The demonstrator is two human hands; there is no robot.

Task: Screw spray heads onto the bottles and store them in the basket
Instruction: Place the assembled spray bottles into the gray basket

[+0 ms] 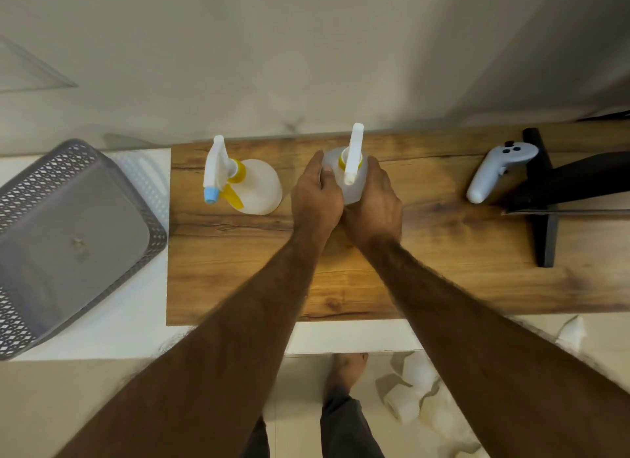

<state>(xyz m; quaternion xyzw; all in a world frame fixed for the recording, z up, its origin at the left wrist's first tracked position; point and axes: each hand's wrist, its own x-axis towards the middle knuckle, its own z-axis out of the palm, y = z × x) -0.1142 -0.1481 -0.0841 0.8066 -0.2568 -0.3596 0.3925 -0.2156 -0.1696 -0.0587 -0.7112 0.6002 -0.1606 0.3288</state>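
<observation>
A translucent white bottle (pixel 354 193) stands upright at the middle back of the wooden board (pixel 443 280). A white spray head (pixel 354 154) with a yellow collar sits on its neck. My left hand (pixel 315 193) wraps the bottle's left side and my right hand (pixel 375 201) wraps its right side; both touch it. To the left stands a second bottle (pixel 262 188), its white spray head (pixel 218 164) fitted, with yellow collar, yellow trigger and blue nozzle. The grey perforated basket (pixel 150 218) sits at the far left on a white surface.
A white game-style controller (pixel 494 171) lies at the board's right end, against a black stand (pixel 545 218). A wall rises just behind the board. Crumpled white paper (pixel 412 389) lies on the floor below, near my foot.
</observation>
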